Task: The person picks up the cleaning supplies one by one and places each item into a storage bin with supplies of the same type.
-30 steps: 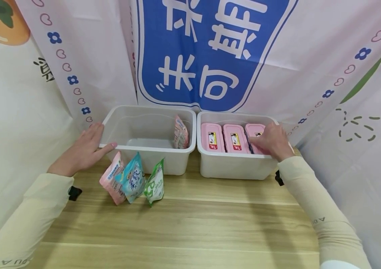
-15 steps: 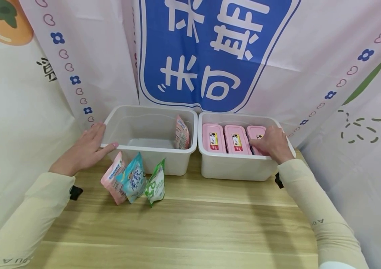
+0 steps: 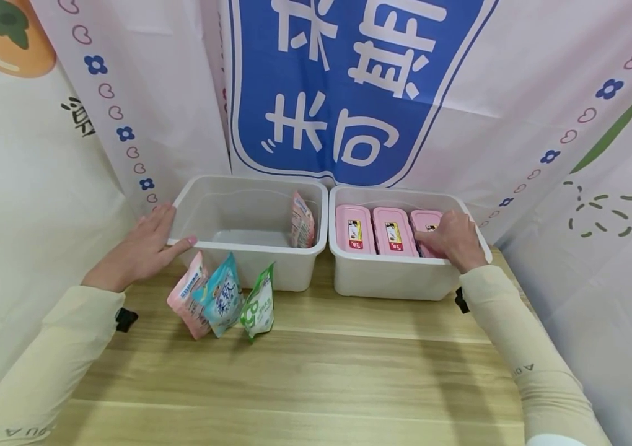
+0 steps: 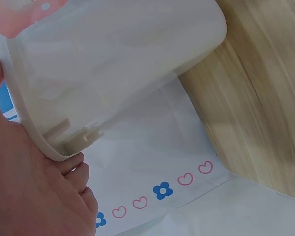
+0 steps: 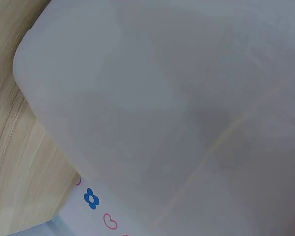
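My left hand holds the left corner of a light grey plastic bin. In the left wrist view its fingers bend round the rim, thumb on the other side. A pink pouch stands upright inside that bin, at its right end. My right hand reaches into a second grey bin and grips the rightmost pink-lidded box; its fingertips are hidden. Two similar boxes, the left one and the middle one, sit beside it. The right wrist view shows mostly blurred bin wall.
In front of the left bin, a pink pouch, a blue pouch and a green-and-white pouch stand on the wooden table. Printed cloth hangs close behind the bins and at both sides.
The head view has shifted very slightly. Both hands keep their places, and the bins, boxes and pouches have not visibly moved.
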`<action>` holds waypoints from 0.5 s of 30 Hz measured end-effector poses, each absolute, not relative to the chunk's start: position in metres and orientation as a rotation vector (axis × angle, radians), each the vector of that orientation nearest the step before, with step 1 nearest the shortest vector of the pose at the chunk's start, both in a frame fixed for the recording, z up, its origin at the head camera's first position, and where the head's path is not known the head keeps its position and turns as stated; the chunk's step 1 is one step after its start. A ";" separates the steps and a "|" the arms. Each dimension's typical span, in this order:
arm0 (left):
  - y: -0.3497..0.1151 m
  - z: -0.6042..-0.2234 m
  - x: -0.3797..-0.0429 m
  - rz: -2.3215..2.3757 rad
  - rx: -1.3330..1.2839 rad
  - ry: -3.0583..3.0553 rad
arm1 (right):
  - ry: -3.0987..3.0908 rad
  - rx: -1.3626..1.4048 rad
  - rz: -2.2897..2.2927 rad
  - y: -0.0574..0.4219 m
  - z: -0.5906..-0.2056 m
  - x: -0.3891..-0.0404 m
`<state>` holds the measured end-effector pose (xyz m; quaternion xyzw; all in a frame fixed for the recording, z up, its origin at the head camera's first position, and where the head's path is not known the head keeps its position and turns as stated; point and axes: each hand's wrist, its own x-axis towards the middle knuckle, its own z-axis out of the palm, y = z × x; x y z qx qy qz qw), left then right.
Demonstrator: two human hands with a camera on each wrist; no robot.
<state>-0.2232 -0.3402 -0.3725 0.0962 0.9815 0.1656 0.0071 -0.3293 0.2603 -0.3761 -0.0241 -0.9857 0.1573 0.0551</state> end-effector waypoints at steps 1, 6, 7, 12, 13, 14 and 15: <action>-0.340 -0.372 -0.223 0.518 0.304 3.069 | -2.995 -0.075 0.484 0.260 -0.376 -0.329; -0.339 -0.372 -0.222 0.523 0.302 3.059 | -3.011 -0.104 0.532 0.262 -0.376 -0.329; -0.339 -0.372 -0.222 0.522 0.301 3.059 | -3.016 -0.116 0.539 0.262 -0.376 -0.328; -0.339 -0.372 -0.222 0.519 0.298 3.064 | -3.035 -0.169 0.551 0.261 -0.376 -0.328; -0.338 -0.372 -0.223 0.515 0.296 3.066 | -3.041 -0.173 0.551 0.261 -0.376 -0.328; -0.338 -0.372 -0.222 0.519 0.297 3.067 | -3.047 -0.183 0.554 0.260 -0.376 -0.328; -0.338 -0.372 -0.223 0.521 0.301 3.070 | -3.055 -0.187 0.555 0.260 -0.376 -0.328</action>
